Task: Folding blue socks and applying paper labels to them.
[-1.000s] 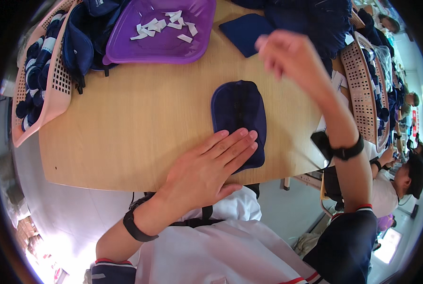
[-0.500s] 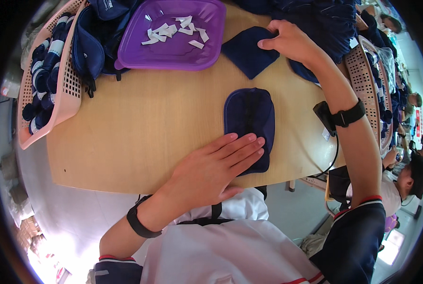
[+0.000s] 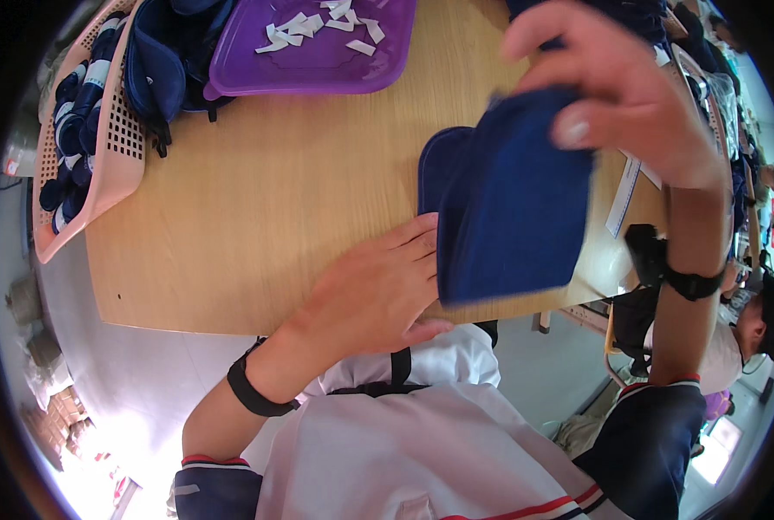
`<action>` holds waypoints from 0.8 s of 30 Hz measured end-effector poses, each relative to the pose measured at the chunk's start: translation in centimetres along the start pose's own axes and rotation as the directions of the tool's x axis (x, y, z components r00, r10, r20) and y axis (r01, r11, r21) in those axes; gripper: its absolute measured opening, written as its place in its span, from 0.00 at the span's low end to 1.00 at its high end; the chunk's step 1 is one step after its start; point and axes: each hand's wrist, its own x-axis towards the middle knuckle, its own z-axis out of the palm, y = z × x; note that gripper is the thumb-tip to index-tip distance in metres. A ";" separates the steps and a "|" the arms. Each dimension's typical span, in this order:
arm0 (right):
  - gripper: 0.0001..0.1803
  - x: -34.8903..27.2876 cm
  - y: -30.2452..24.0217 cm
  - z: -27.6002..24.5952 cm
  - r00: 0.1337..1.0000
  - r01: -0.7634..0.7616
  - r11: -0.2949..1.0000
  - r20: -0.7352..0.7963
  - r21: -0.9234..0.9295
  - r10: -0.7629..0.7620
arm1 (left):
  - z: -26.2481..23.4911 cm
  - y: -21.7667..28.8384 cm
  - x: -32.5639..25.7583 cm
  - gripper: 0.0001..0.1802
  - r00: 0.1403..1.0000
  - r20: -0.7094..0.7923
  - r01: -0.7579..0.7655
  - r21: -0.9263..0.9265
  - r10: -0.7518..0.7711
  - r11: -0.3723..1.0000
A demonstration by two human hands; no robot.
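A dark blue fabric piece (image 3: 517, 217) hangs from my right hand (image 3: 625, 104), which pinches its upper edge between thumb and fingers. The hand is somewhat blurred. Behind it, a rounded dark blue fabric pouch (image 3: 439, 165) lies on the table, mostly covered from view. My left hand (image 3: 374, 282) rests beside the pouch with fingers stretched out. Its fingertips are hidden by the raised piece, so whether they still touch the pouch cannot be seen.
At the top stands a purple plastic tray (image 3: 318, 82) with small white strips. Left of it are a dark blue bag (image 3: 157, 78) and a pink basket (image 3: 114, 191) of rolled dark blue items. A white ruler-like strip (image 3: 623, 198) lies right. Another person (image 3: 755, 325) sits beyond.
My right hand has lifted the fabric piece from the far side of the table and brought it nearer, over the pouch. My left hand has stayed nearly in place.
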 end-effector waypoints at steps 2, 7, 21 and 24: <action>0.27 0.7 3.2 2.3 0.963 -0.192 0.974 0.211 0.116 0.165 | -0.1 -0.1 -0.3 0.42 0.997 0.043 0.058 -0.031 -0.056 0.998; 0.25 -0.1 6.3 4.6 0.934 -0.352 0.928 0.112 0.124 0.340 | -0.2 0.1 0.6 0.45 0.999 -0.014 0.037 -0.061 -0.038 0.997; 0.21 -0.8 5.1 6.4 0.995 -0.042 0.909 -0.096 -0.416 0.002 | 0.3 0.2 0.2 0.46 0.997 -0.065 0.039 -0.072 -0.043 0.997; 0.20 -1.3 3.7 7.3 0.954 0.263 0.723 0.060 -0.639 -0.294 | 0.3 0.3 0.3 0.45 0.998 -0.034 0.059 -0.056 -0.061 0.997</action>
